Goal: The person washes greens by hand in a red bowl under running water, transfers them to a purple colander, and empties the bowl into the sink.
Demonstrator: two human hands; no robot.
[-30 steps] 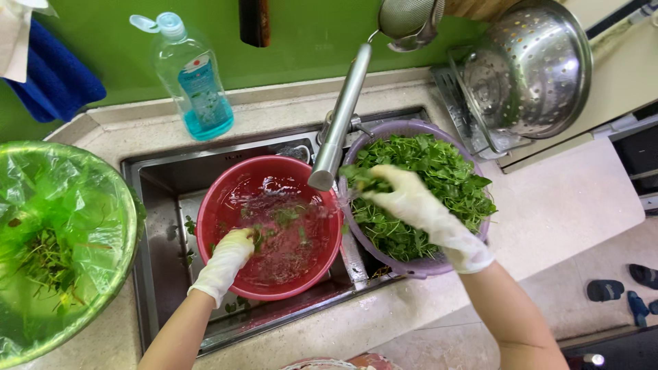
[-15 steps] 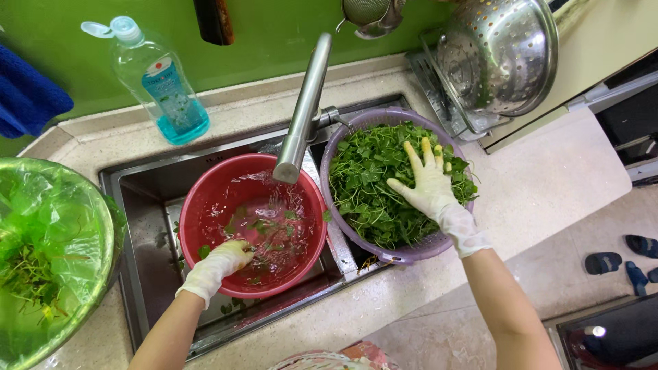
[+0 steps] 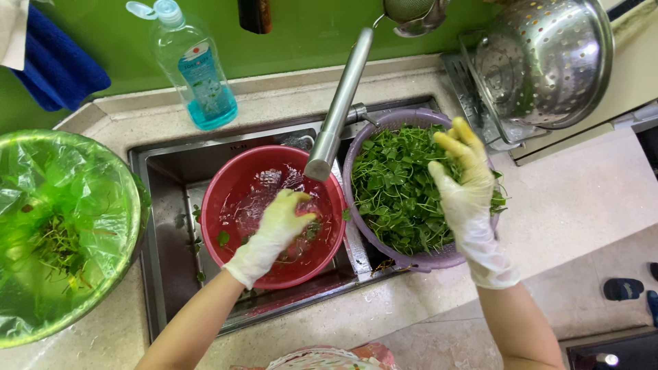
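**Head view: gloved hands at the sink, one in each basin**

Head camera looks straight down on two pale gloves. The left hand (image 3: 277, 226) reaches into the red basin (image 3: 226, 236), its fingers curled loosely together with the tips dipped at the water's surface near a few green leaf scraps; whether they pinch any leaf I cannot tell. The right hand (image 3: 466, 185) lies over the leafy greens (image 3: 391, 195), fingers spread apart and stretched out, palm down on the heap at its right side, gripping nothing that shows.

The greens fill a purple colander basin (image 3: 411, 260), which sits in the right part of the steel sink (image 3: 161, 226), touching the red basin beside it. A steel tap (image 3: 339, 103) slants down between the two, its spout over the red basin's upper right rim.

Further out on the stone counter (image 3: 569, 205), a clear soap bottle (image 3: 195, 68) with blue liquid stands behind the sink against the green wall. At the far left a metal bowl lined with a green plastic bag (image 3: 62, 226) holds stems and trimmings. At the upper right a steel colander (image 3: 548, 58) leans tilted in a dish rack.
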